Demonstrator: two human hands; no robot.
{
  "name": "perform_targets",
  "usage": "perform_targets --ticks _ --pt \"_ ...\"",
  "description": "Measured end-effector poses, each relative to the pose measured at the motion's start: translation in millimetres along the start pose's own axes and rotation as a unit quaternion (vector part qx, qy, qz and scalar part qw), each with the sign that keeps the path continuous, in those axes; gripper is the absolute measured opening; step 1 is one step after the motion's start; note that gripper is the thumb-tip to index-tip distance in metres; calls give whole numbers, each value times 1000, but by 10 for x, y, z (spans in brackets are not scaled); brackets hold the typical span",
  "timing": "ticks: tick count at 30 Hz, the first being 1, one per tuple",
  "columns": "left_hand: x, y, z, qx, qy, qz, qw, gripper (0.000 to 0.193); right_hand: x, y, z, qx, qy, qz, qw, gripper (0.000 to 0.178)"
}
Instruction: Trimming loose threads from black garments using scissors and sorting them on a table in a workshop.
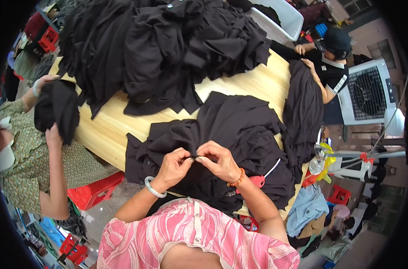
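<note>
A dark, nearly black garment [231, 116] lies bunched on the wooden table in front of me. My left hand [173, 167] and my right hand [218, 162] meet at its near edge. Both pinch the cloth between thumb and fingers, the fingertips almost touching. A pale bangle circles my left wrist, and orange beads my right. Buttons show on the part of the cloth left of my left hand. Beside my right forearm, a small red tool [257, 181] with a white cord or strip rests on the dark fabric.
A large heap of dark garments [159, 45] covers the far part of the round wooden table [109, 130]. To the left a person holds a dark cloth [58, 110]; another works at the far right. Red stools [96, 190], a white bin [280, 18] and an air cooler [365, 92] stand around.
</note>
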State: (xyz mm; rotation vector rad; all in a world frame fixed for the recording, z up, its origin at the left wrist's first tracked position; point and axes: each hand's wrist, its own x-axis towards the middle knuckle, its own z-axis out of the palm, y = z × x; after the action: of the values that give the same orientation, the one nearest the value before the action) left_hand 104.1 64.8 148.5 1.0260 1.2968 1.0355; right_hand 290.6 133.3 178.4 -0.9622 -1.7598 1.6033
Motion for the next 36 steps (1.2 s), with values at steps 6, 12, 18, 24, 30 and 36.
perform_targets --ticks 6,12,18,24,30,36 --pt "85 84 132 101 -3 47 994 13 -81 -98 -55 -156 31 -139 977 13" --pt "153 256 242 46 3 81 996 11 -94 -230 -100 -232 73 -158 957 23" --pt "160 258 137 -19 -86 -81 993 12 -112 -301 -115 -318 19 -233 919 27" --pt "239 520 302 82 -103 43 990 15 -220 -432 -297 -407 38 -273 871 29" --pt "251 545 293 29 -102 -17 994 10 -135 -490 -384 -382 15 -286 879 29" --pt "749 1189 388 112 -149 123 975 20 4 -843 -763 -417 78 -294 857 28"
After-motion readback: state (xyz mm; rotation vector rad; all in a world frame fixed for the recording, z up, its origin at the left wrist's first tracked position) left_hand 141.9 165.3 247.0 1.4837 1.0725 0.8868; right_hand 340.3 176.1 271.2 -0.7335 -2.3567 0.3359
